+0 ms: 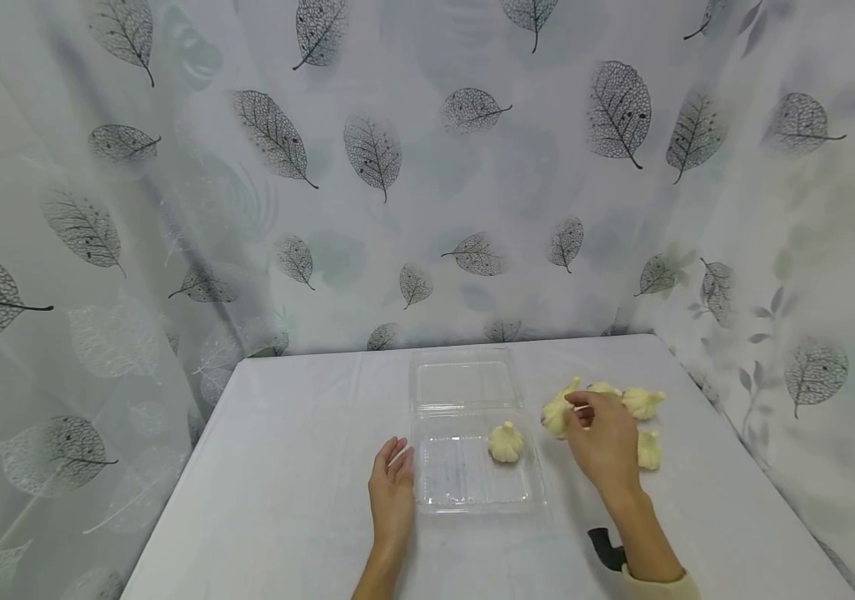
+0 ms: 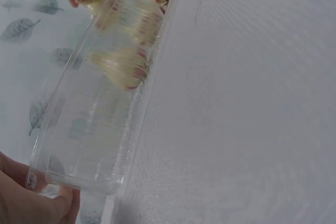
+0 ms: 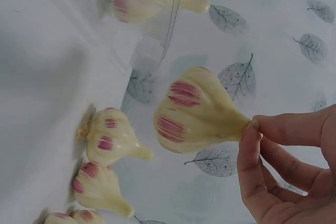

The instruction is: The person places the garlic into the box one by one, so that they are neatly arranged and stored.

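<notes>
A clear plastic clamshell container [image 1: 465,502] lies with its lid folded back on the white table. One garlic bulb [image 1: 506,442] sits in its right side. Beside the container's left edge is my left hand [image 1: 392,500]; in the left wrist view its fingers [image 2: 64,201] touch the near end wall. Thumb and fingertips of my right hand [image 1: 606,442] pinch another garlic bulb [image 3: 194,111] by its stem, right of the container. That bulb is pale yellow with purple-pink streaks and is held above the table in the right wrist view.
Several more garlic bulbs [image 1: 642,402] lie on the table [image 1: 300,467] around and behind my right hand. The flat lid [image 1: 465,383] spreads towards the back edge. A leaf-patterned curtain [image 1: 427,167] hangs behind and at both sides. A black curved piece [image 1: 606,550] is by my right wrist.
</notes>
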A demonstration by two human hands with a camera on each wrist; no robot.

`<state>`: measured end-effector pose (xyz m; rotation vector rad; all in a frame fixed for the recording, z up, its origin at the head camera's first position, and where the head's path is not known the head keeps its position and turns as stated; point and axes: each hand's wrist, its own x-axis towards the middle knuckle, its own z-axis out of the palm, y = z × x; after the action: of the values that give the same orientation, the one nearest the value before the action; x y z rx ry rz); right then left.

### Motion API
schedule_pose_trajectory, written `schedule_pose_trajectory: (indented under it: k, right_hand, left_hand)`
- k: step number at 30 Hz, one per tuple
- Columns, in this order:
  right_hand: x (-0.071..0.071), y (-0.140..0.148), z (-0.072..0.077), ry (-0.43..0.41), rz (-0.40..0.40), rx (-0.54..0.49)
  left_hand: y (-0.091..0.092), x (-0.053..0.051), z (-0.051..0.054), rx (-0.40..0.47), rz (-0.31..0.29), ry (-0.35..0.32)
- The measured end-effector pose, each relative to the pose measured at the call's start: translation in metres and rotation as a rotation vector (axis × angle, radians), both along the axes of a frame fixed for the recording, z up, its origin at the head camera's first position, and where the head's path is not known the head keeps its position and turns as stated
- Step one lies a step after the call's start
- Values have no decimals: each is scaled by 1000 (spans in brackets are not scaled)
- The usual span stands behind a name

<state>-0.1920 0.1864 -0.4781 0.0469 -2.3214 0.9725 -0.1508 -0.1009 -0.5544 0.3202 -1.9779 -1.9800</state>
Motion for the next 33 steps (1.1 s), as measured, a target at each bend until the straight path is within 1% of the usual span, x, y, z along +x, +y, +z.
schedule_pose_trajectory:
  k: [7, 15, 19, 22, 28, 33]
  right_hand:
    - [2, -9, 5, -30, 38, 22]
    - [2, -18, 13, -33, 63, 11]
    - [4, -23, 15, -37, 86, 19]
    - [6, -26, 16, -32, 101, 29]
    - [7, -33, 18, -14, 112, 41]
    - [7, -40, 19, 11, 129, 61]
  left_hand:
    - [0, -1, 2, -1, 9, -1]
    - [1, -1, 1, -21, 17, 14]
    - [1, -1, 2, -26, 21, 2]
    - [1, -1, 2, -21, 21, -6]
    - [2, 0, 2, -18, 16, 3]
    - [2, 0, 3, -3, 13, -12]
